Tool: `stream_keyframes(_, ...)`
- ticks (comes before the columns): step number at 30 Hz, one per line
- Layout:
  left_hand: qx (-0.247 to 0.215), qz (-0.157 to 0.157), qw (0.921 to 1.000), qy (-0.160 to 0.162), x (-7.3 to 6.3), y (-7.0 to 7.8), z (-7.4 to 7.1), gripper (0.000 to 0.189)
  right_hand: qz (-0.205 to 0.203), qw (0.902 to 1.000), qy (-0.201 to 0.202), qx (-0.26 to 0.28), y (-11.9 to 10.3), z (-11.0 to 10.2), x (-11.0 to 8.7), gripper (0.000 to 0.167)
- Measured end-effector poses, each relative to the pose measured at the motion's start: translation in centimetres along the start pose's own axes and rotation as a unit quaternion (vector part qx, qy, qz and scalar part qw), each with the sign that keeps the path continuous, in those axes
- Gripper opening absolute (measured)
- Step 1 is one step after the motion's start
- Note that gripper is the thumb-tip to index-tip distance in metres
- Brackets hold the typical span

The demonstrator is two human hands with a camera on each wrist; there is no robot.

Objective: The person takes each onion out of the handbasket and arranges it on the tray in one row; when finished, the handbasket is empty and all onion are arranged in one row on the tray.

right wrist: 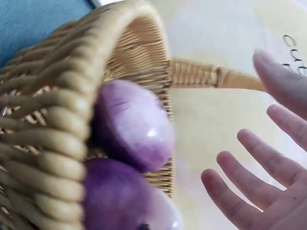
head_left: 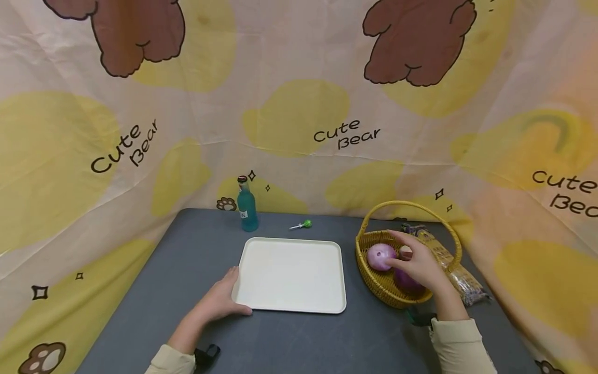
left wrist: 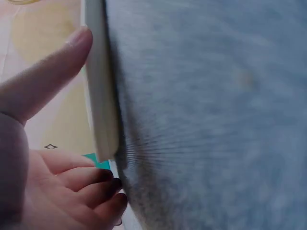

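A white rectangular tray (head_left: 290, 275) lies on the grey table. My left hand (head_left: 224, 297) rests at its near left corner, thumb along the front edge and fingers by the left side. In the left wrist view the thumb touches the tray's side wall (left wrist: 101, 96), with the other fingers loosely bent near the corner. My right hand (head_left: 417, 262) hovers over a yellow wicker basket (head_left: 380, 288), thumb and fingers apart. Inside are a pale purple onion (head_left: 380, 257) and a darker purple one (right wrist: 115, 191). In the right wrist view the spread fingers are apart from them.
Behind the tray stand a blue-green bottle (head_left: 247, 210) and a green lollipop (head_left: 306, 224). A shiny gold and purple packet (head_left: 460, 272) lies to the right of the basket, partly behind its tall handle (head_left: 411, 203). A printed cloth (head_left: 289, 119) hangs around the table.
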State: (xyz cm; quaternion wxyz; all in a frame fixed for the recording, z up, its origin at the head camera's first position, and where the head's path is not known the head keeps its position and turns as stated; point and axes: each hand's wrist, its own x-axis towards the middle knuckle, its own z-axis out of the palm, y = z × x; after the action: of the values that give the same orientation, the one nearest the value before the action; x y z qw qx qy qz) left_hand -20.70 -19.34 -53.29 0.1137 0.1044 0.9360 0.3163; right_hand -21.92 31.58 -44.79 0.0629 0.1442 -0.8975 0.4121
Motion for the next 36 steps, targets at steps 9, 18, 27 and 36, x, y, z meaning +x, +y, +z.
stream_keyframes(9, -0.020, -0.011, 0.9997, 0.006, -0.1, -0.3, 0.2, 0.129, 0.020, 0.9977, -0.003, -0.064, 1.5, 1.0, 1.7, 0.073)
stream_keyframes(18, -0.024, -0.008, 0.9997, -0.003, -0.2, -0.2, 0.2, 0.125, 0.013, 0.9956, -0.033, -0.087, 2.3, 1.6, 2.2, 0.072)
stream_keyframes(27, -0.026, -0.015, 0.9995, -0.004, -0.2, -0.3, 0.2, 0.126, 0.025, 0.9917, -0.066, -0.107, 3.0, 2.4, 2.5, 0.071)
stream_keyframes(36, -0.024, -0.020, 0.9995, -0.009, -0.4, 0.0, 0.0, 0.126, 0.017, 0.9856, -0.066, -0.155, 2.9, 3.0, 2.3, 0.062)
